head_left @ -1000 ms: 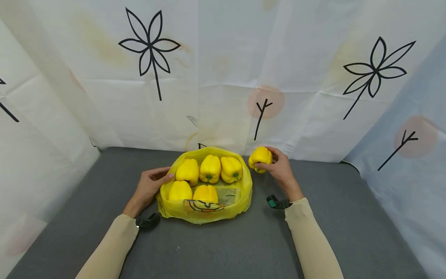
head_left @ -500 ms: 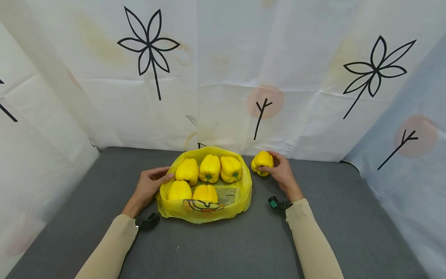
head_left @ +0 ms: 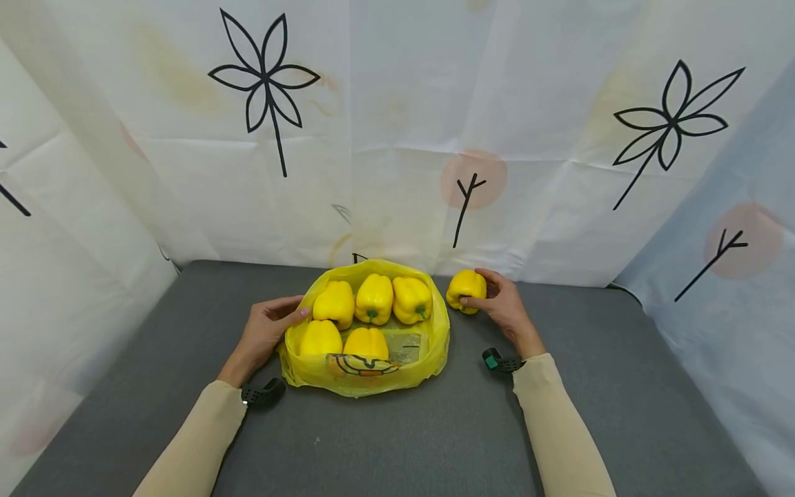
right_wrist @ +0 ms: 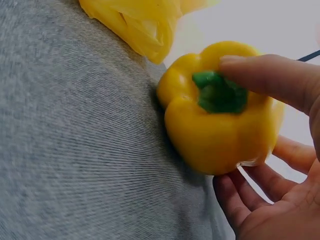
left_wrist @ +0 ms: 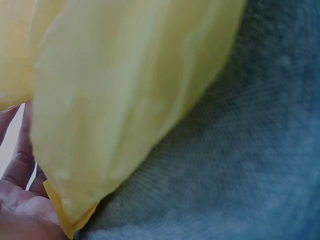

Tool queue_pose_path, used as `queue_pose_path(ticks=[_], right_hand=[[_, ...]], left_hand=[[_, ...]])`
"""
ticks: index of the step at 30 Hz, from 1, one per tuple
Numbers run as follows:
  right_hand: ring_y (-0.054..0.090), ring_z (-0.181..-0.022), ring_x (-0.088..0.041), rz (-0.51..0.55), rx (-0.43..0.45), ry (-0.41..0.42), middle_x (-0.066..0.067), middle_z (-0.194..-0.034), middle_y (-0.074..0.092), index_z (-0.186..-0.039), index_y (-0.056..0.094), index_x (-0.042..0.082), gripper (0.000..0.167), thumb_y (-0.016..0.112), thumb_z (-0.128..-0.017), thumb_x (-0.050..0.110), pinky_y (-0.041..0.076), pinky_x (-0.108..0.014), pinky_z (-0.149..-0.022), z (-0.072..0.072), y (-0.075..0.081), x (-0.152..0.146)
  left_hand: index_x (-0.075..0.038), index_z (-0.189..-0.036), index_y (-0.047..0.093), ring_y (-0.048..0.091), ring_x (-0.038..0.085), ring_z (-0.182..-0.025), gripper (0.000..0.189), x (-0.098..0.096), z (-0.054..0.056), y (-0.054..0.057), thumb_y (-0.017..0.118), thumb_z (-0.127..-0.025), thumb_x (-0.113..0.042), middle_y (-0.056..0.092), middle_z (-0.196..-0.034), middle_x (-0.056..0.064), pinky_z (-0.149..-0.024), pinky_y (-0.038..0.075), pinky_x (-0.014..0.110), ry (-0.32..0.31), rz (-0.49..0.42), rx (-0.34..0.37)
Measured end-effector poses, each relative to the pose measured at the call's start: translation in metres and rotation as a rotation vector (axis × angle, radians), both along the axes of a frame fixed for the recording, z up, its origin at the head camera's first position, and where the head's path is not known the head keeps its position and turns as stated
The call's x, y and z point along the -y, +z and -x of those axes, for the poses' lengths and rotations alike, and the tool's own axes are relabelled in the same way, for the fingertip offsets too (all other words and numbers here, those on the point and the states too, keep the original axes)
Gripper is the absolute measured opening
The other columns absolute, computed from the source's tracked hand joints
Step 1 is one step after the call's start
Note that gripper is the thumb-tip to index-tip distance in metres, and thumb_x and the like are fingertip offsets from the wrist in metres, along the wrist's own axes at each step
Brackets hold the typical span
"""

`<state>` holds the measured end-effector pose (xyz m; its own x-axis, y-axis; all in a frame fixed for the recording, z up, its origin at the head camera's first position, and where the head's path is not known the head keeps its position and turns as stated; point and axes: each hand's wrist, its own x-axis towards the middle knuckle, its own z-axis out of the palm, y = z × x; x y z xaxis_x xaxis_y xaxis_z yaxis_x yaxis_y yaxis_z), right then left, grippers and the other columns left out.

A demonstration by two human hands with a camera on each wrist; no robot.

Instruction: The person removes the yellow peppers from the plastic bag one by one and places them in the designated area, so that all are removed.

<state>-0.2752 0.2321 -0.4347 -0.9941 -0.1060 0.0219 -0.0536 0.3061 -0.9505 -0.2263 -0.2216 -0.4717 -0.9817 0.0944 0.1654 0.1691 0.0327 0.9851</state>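
A yellow plastic bag [head_left: 437, 345] sits with its mouth wide on the grey table, and several yellow bell peppers [head_left: 375, 300] lie inside it. My left hand [head_left: 266, 333] holds the bag's left rim, thumb over the edge. In the left wrist view the bag's side [left_wrist: 115, 100] hides part of that hand's fingers. Just right of the bag, my right hand [head_left: 504, 308] grips another yellow bell pepper [head_left: 466, 290] at the table's surface. Its green stem [right_wrist: 220, 95] faces the right wrist camera, with the thumb over the stem side and the fingers around the far side.
The grey table [head_left: 397, 442] extends in front of the bag and to both sides. A white patterned cloth [head_left: 397, 124] hangs right behind its back edge and along the sides. A printed label [head_left: 405, 348] shows on the bag's bottom, front right.
The pepper in my right hand has come slightly down and toward me from its place a second ago, then barely moved. The left hand and bag stay put.
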Motion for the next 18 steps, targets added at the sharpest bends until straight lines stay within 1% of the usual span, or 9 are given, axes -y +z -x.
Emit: queue_pose_path(ticks=[6, 13, 18], right_hand=[[0.041, -0.14, -0.041, 0.003, -0.017, 0.035, -0.023, -0.156, 0.037, -0.157, 0.031, 0.0, 0.083, 0.079, -0.091, 0.012, 0.036, -0.052, -0.114, 0.0, -0.001, 0.002], [0.043, -0.137, -0.039, -0.01, -0.015, -0.007, -0.022, -0.155, 0.039, -0.158, 0.032, 0.003, 0.082, 0.078, -0.093, 0.021, 0.037, -0.052, -0.113, 0.001, -0.008, 0.003], [0.038, -0.141, -0.038, -0.01, -0.003, -0.029, -0.022, -0.158, 0.034, -0.159, 0.028, 0.003, 0.084, 0.076, -0.094, 0.024, 0.034, -0.051, -0.115, 0.001, -0.01, 0.005]], left_hand=[[0.01, -0.133, 0.062, 0.066, 0.012, -0.101, 0.043, 0.0, 0.0, 0.0, 0.071, -0.097, -0.013, 0.072, -0.112, -0.006, -0.084, 0.057, 0.024, 0.002, -0.001, -0.002], [0.009, -0.133, 0.062, 0.066, 0.012, -0.101, 0.044, 0.0, 0.0, -0.001, 0.072, -0.097, -0.013, 0.072, -0.112, -0.006, -0.084, 0.057, 0.024, -0.003, 0.0, -0.003], [0.008, -0.132, 0.063, 0.067, 0.012, -0.101, 0.044, 0.0, 0.0, 0.0, 0.073, -0.096, -0.015, 0.072, -0.112, -0.006, -0.084, 0.058, 0.025, 0.007, 0.008, 0.005]])
